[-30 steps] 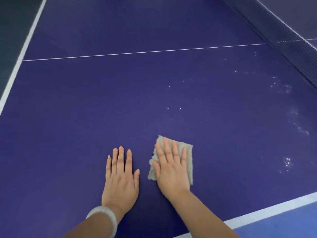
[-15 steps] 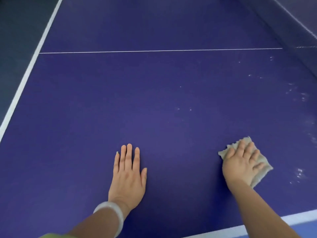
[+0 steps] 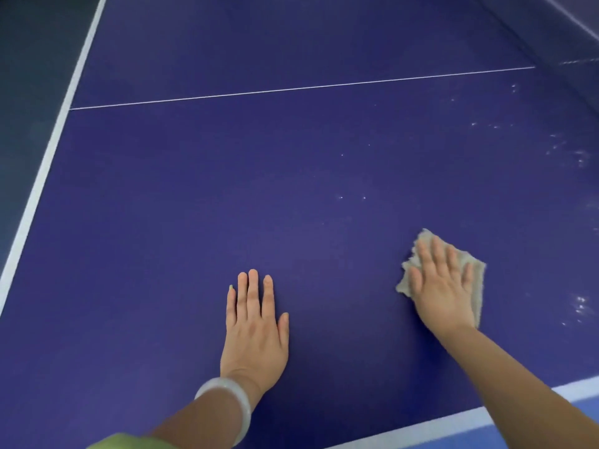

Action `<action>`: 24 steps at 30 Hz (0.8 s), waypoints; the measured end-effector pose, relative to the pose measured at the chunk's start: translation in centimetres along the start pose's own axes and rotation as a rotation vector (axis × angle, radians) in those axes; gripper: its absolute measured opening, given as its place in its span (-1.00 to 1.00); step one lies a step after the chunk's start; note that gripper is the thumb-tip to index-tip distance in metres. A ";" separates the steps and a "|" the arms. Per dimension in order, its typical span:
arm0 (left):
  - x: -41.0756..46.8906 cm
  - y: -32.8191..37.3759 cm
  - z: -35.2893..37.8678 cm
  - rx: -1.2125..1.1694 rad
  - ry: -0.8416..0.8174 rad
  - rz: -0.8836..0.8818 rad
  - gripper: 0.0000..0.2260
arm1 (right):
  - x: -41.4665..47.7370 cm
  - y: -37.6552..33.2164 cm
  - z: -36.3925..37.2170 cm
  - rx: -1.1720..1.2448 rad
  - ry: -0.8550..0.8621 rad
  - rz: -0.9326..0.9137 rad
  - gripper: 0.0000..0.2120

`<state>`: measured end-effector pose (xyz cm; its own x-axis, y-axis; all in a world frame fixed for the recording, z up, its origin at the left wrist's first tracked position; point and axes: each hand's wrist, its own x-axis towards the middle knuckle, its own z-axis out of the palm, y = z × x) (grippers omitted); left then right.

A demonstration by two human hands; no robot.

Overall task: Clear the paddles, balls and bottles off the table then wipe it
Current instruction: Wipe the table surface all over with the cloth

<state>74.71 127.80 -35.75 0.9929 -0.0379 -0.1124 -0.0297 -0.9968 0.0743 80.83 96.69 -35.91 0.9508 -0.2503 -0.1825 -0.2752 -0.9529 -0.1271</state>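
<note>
The dark blue table-tennis tabletop fills my view, with a thin white centre line running across it. On the near side of that line my left hand lies flat on the bare surface, its fingers straight and together, grasping nothing. A pale bangle circles the wrist. Also nearer than the line, under its right half, my right hand presses a beige cloth flat, fingers stretched over it, not curled. Bright wet specks glint below the line's right end.

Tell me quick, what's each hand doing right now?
Left hand: open, flat on the table, holding nothing.
Right hand: open, fingers straight, pressing the cloth onto the table.
</note>
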 end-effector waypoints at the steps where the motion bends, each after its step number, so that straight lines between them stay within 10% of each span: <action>1: 0.0 -0.1 0.0 -0.007 -0.004 -0.001 -0.42 | -0.6 1.2 -0.4 0.041 0.000 0.134 -0.45; 5: 0.1 -0.1 0.0 -0.022 -0.001 0.012 -0.42 | -5.7 -1.8 0.8 0.032 0.058 0.307 -0.45; 12: 0.0 -0.3 -0.1 -0.059 -0.001 0.039 -0.42 | -12.5 -14.0 3.9 -0.096 0.014 -0.219 -0.42; 24: -0.3 -0.9 -0.3 -0.101 -0.021 0.063 -0.41 | -18.1 -2.3 2.7 -0.115 -0.014 -0.074 -0.44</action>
<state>74.51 128.75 -35.51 0.9869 -0.1025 -0.1246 -0.0790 -0.9803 0.1808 63.91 103.87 -34.95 0.9656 -0.1768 -0.1909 -0.1854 -0.9822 -0.0285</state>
